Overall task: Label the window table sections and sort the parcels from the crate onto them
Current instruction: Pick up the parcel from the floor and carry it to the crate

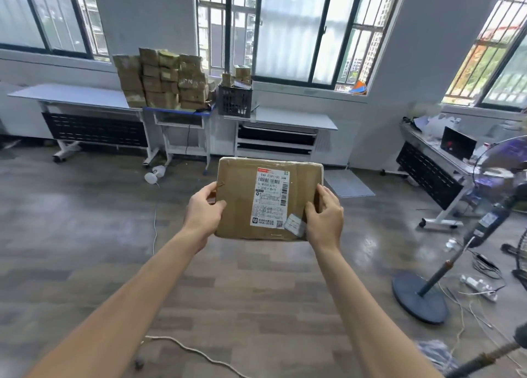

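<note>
A: Left grip (pixel 204 210) and right grip (pixel 325 220) are curled on the parcel's (pixel 242 203) side edges; it is held mid-air, bench (pixel 299 119) well apart.
B: Risks noted: label misread, wrong section chosen; cord (pixel 182 346) underfoot may be tripped on.

The parcel (pixel 236 200) gripped between the left hand (pixel 204 209) and the right hand (pixel 325 217) is plain brown cardboard. Its shipping label (pixel 271 197), nearer the right-hand grip, is white with a red strip on top, black barcodes and fine black print. A small pale grey sticker (pixel 295 223) lies just beside the right thumb. Far beyond the grip, the stacked parcels (pixel 162 78) are dull tan-olive and the crate (pixel 235 99) is a black open lattice. Below the grip, the floor (pixel 256 292) shows grey-brown wood-grain planks. Right of the grip, the fan base (pixel 419 297) is dark blue.
</note>
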`<state>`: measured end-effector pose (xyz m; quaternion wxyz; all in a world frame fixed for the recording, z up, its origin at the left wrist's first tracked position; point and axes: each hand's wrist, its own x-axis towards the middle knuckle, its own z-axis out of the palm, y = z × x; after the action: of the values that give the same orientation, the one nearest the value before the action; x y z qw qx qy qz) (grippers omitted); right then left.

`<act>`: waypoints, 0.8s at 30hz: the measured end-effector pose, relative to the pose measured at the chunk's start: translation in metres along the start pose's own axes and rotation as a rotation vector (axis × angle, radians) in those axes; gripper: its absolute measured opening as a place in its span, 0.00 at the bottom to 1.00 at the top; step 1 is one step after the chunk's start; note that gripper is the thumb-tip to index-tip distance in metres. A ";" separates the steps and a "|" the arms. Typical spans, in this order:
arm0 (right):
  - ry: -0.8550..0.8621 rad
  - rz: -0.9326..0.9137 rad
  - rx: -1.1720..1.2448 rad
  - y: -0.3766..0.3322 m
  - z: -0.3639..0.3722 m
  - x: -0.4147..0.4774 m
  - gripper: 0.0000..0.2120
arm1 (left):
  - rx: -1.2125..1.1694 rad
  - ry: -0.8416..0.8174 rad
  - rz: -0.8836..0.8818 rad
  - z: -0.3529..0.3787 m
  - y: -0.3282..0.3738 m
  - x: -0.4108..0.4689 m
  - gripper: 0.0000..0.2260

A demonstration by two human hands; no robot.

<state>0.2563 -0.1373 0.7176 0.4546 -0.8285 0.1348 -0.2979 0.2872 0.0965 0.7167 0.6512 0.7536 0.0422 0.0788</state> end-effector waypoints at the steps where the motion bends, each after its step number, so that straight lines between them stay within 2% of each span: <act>1: -0.003 -0.003 0.007 0.002 0.005 0.014 0.23 | 0.000 0.001 0.012 0.006 0.003 0.013 0.21; 15: -0.055 -0.057 0.129 0.020 0.073 0.243 0.24 | 0.089 0.037 0.067 0.107 0.056 0.212 0.22; 24: -0.061 -0.103 0.118 0.028 0.144 0.373 0.22 | 0.015 0.070 0.111 0.154 0.067 0.353 0.20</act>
<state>0.6393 -0.2400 0.7739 0.4907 -0.8147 0.0602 -0.3032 0.6585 -0.0048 0.7844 0.6384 0.7564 0.0236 0.1407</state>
